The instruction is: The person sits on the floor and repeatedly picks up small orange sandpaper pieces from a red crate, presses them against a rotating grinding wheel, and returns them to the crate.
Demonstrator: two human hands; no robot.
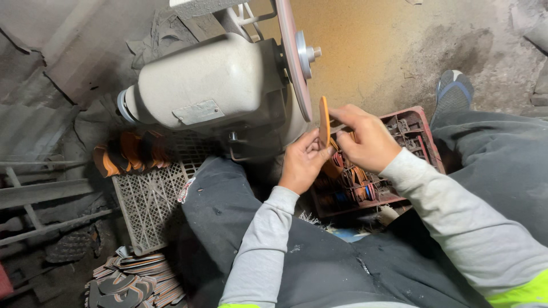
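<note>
My left hand (pixel 302 161) and my right hand (pixel 365 137) both grip a thin orange sole piece (pixel 323 121), held upright on its edge. The piece stands just right of the pinkish grinding disc (pixel 295 57) of a grey bench motor (pixel 211 82); whether it touches the disc I cannot tell. My left fingers pinch its lower left side. My right fingers wrap its right side from above.
A red crate (pixel 419 140) with several orange and dark sole pieces sits under my hands. A grey perforated crate (pixel 151 202) lies at the left with orange soles (pixel 128 151) on it. More soles (pixel 134 279) are stacked on the floor. My shoe (pixel 452 94) rests at upper right.
</note>
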